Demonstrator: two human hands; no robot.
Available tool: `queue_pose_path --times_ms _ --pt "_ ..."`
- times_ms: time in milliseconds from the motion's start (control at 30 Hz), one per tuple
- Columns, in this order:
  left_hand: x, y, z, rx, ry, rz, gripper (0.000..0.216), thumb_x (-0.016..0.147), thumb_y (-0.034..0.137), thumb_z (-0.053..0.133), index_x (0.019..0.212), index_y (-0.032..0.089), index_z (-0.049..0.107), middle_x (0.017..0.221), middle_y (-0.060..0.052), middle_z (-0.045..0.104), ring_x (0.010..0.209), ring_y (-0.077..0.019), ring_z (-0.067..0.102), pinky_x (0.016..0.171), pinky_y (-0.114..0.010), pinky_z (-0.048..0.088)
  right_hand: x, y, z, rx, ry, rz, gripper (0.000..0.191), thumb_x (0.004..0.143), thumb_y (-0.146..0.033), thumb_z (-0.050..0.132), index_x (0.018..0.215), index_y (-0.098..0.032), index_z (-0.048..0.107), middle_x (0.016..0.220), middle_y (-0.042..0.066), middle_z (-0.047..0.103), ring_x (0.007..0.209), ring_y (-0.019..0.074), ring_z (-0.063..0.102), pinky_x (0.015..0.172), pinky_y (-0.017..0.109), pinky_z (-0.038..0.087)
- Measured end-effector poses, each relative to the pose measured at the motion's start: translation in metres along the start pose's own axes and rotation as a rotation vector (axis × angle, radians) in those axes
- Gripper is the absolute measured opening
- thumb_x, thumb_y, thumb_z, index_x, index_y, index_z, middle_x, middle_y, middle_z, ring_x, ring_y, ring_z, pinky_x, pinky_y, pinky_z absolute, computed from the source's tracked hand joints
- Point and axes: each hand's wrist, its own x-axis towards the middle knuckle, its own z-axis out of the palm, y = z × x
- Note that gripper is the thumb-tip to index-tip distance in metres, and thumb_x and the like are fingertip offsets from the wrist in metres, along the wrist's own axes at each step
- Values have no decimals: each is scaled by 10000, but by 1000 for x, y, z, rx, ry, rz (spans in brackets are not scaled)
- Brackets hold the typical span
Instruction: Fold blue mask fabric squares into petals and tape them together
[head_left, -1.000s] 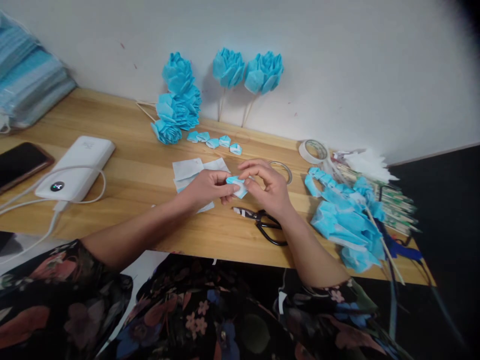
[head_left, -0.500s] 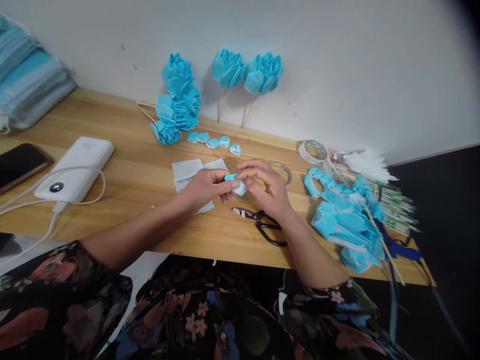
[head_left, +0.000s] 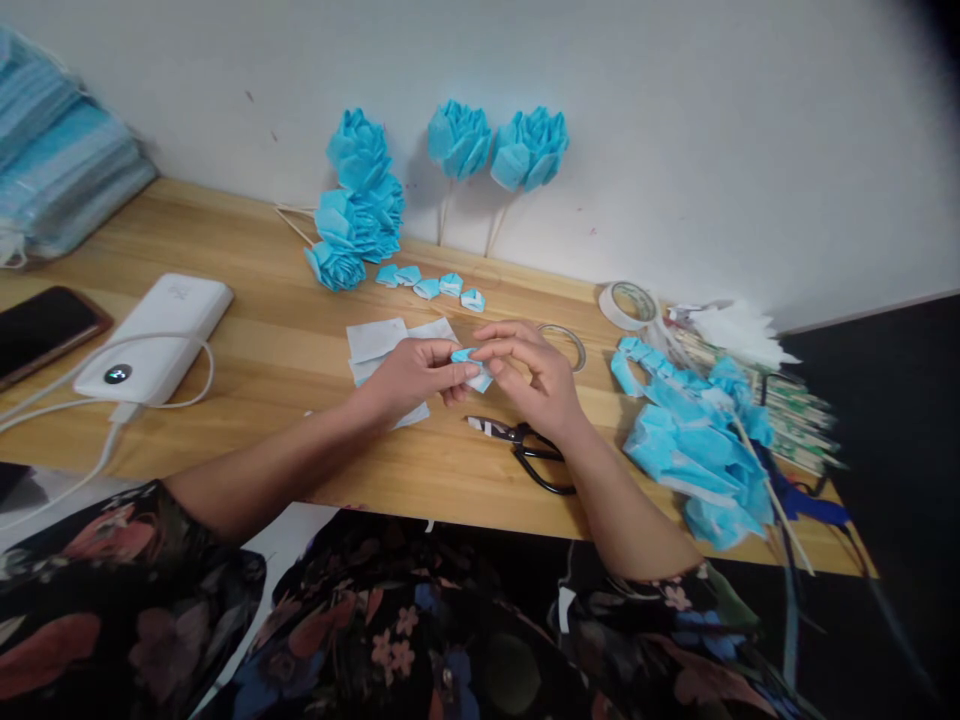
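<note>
My left hand and my right hand meet over the wooden table, both pinching one small folded blue petal between their fingertips. Under my left hand lies a small stack of white squares. Black scissors lie just in front of my right hand. A row of several finished blue petals sits behind my hands. Blue flowers on sticks lie and lean against the wall.
A white power bank with cable and a dark phone are at the left. Stacked blue masks fill the far left corner. Two tape rolls, cut blue mask pieces and wooden sticks crowd the right end.
My fingers have shifted slightly on the blue petal, pressing it flatter. The hands stay in the same place.
</note>
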Motion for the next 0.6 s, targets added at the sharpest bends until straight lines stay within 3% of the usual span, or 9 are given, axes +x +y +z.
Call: queue_pose_path --times_ms 200,333,433,600 --pt "0 1 0 -6 18 8 273 793 421 768 745 166 685 621 -2 656 579 -111 604 569 -236 499 -1 -1 -1 90 12 65 207 971 -424 593 1008 -293 748 1157 35 751 1126 236 676 1031 462 517" --pt "0 3 1 2 84 35 245 809 396 745 754 162 698 626 3 652 581 -103 598 589 -235 499 -1 1 -1 273 36 230 416 942 -565 614 1259 -301 670 1225 54 726 1148 227 666 974 402 561" --pt "0 3 1 -10 118 48 238 818 383 732 745 158 698 622 6 646 574 -98 593 586 -232 493 -2 7 2 364 -3 286 552 893 -628 652 1336 -299 624 1170 51 712 1076 212 671 935 383 574" --pt "1 1 0 -21 101 24 220 813 367 742 746 162 697 611 8 650 567 -100 592 582 -235 497 -2 11 6 315 42 310 460 907 -501 675 1304 -275 627 1055 36 695 959 183 667 838 346 582"
